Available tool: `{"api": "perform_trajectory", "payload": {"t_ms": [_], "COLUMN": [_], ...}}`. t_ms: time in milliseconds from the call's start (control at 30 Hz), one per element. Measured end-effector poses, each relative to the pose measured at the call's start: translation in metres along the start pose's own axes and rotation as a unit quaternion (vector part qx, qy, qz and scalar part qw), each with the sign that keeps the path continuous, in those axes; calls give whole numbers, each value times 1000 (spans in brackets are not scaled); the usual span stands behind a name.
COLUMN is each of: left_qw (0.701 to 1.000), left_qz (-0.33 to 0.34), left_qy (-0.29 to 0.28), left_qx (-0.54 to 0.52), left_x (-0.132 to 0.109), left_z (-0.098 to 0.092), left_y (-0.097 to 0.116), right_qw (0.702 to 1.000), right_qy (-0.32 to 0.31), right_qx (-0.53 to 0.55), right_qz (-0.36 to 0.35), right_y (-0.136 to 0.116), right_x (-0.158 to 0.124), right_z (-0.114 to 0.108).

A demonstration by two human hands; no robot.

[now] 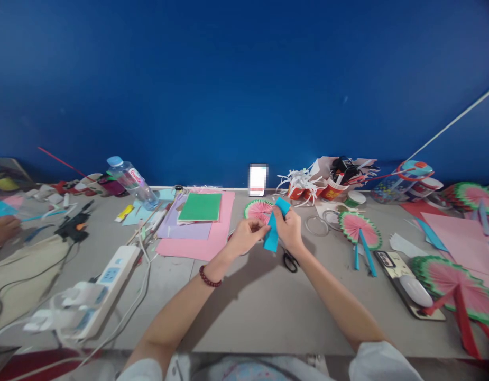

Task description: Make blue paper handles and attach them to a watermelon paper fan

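Note:
A folded strip of blue paper is held up at the middle of the table between both hands. My right hand grips its upper part, with the thumb over the front. At its left edge, my left hand pinches the paper between thumb and fingers. Just behind the hands lies a round pleated paper fan, pink with a green rim, partly covered by them. Black-handled scissors lie under my right wrist, their blades mostly hidden.
Green paper tops pink sheets at left, near a bottle and a power strip. Finished-looking fans, metal rings, paper cups and a phone are at right. Another person's hand rests far left.

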State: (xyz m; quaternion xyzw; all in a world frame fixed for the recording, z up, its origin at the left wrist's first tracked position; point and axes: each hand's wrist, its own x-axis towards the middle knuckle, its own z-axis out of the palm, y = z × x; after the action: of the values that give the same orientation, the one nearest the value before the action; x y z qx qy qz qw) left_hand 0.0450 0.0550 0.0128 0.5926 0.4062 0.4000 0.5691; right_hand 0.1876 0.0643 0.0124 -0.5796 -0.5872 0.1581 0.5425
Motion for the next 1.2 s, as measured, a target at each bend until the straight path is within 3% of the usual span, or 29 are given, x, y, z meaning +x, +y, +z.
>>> {"api": "perform_trajectory", "payload": {"t_ms": [667,900,1200], "left_qw": [994,994,999], "left_qz": [-58,-67,-13], "left_qy": [-72,-43,-26], "left_qx": [-58,-69,-42], "left_x": [3,0,-1], "left_z": [-11,-6,-4], "left_y": [-5,0,0], "right_qw": [1000,999,999], "right_qy": [5,9,23], "right_qx": [-15,-34,-22], "right_qz": [10,2,9], "right_y": [1,0,-3], "right_x": [8,9,9], "right_z": [-8,-10,-11]}}
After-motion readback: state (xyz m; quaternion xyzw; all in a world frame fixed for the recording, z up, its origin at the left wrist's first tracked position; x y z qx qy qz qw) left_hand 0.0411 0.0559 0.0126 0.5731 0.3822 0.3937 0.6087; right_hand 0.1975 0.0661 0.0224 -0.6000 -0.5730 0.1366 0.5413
